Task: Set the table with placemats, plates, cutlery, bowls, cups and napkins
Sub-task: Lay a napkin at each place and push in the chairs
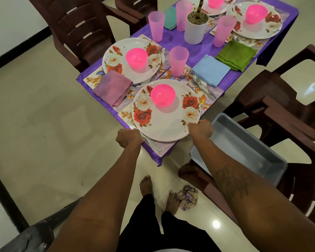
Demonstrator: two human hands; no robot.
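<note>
While gripped, plate (166,113) between hands (129,138)

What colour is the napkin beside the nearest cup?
Light blue napkin, right of the pink cup; head view.

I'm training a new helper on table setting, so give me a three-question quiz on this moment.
1. True or false: both hands grip the nearest plate.
2. Which napkin lies beside the spoon right of that plate? A) green B) blue C) purple
3. Fill in: the pink bowl on the nearest plate sits toward its ____ edge.

Key:
1. True: the left hand and right hand hold its near rim.
2. B, the blue napkin.
3. Far.
</note>
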